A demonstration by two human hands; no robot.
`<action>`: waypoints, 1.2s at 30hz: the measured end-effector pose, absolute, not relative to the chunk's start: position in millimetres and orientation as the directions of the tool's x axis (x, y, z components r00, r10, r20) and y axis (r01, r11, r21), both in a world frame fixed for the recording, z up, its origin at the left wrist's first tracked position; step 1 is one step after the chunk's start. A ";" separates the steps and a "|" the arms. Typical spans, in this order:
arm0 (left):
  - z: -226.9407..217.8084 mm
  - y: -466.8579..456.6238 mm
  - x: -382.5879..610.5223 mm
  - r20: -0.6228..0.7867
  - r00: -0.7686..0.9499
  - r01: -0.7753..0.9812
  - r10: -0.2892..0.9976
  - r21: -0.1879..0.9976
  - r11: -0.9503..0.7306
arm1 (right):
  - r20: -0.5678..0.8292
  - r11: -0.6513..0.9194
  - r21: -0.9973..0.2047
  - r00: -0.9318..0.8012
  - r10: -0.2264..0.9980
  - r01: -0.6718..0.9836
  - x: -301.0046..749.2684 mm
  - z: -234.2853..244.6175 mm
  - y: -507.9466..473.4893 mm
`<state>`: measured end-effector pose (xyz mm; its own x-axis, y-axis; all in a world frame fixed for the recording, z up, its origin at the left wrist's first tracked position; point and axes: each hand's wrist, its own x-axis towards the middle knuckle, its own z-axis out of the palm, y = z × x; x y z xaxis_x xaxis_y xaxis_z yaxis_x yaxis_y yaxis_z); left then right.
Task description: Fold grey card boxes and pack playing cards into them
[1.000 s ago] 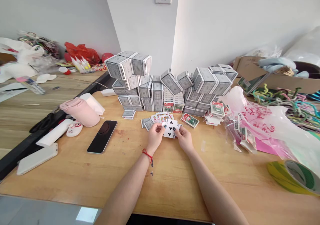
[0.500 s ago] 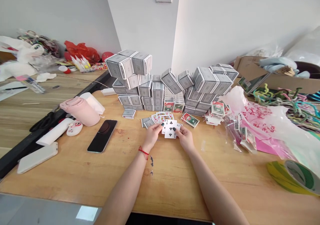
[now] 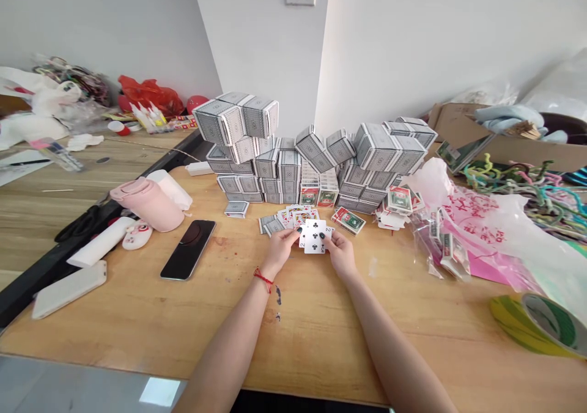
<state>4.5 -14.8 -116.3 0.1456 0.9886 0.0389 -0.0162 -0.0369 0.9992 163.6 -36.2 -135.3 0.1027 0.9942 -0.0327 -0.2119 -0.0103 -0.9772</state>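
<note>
As the head view showed, white playing cards [image 3: 314, 238], a black three of clubs [image 3: 315, 243] foremost and "2" readable behind, were over the wooden table [image 3: 312, 339], left hand [image 3: 279, 249] and right hand [image 3: 342, 255] pinching opposite sides

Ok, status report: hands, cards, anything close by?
Left grip and right grip: both on white rectangular playing cards, three of clubs frontmost. Close beyond: loose white face-up cards, red-and-green rectangular card box.

Likely craft workroom, wooden desk [image 3: 321, 339], tape roll [image 3: 511, 324] lower right, coloured cords [image 3: 527, 187] and cardboard box [image 3: 536, 149] at right, nozzled bottles [image 3: 147, 120] upper left
</note>
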 end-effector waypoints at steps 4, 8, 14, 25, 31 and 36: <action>-114.1 -15.0 4.8 0.030 0.150 -0.022 0.988 0.999 -0.027 | -0.035 -0.012 -0.974 0.100 0.994 -0.225 163.8 -135.2 -36.1; -111.5 -15.7 5.7 0.025 0.145 -0.029 0.989 0.999 -0.021 | -0.042 -0.018 -0.975 0.102 0.994 -0.222 163.5 -134.4 -36.2; -110.9 -15.0 6.2 0.019 0.135 -0.033 0.991 0.999 -0.014 | -0.030 -0.009 -0.978 0.098 0.995 -0.208 163.5 -134.0 -36.4; -113.3 -12.1 -0.2 -0.064 0.264 -0.119 0.962 0.988 0.099 | -0.027 -0.006 -0.979 0.102 0.994 -0.204 164.3 -134.8 -36.0; -112.0 -11.3 -5.7 -0.118 0.394 -0.177 0.912 0.963 0.201 | -0.023 -0.004 -0.978 0.087 0.996 -0.210 164.3 -135.1 -36.2; -112.9 -12.7 -3.6 -0.121 0.397 -0.217 0.910 0.951 0.221 | -0.027 -0.006 -0.978 0.097 0.995 -0.206 164.1 -135.5 -36.1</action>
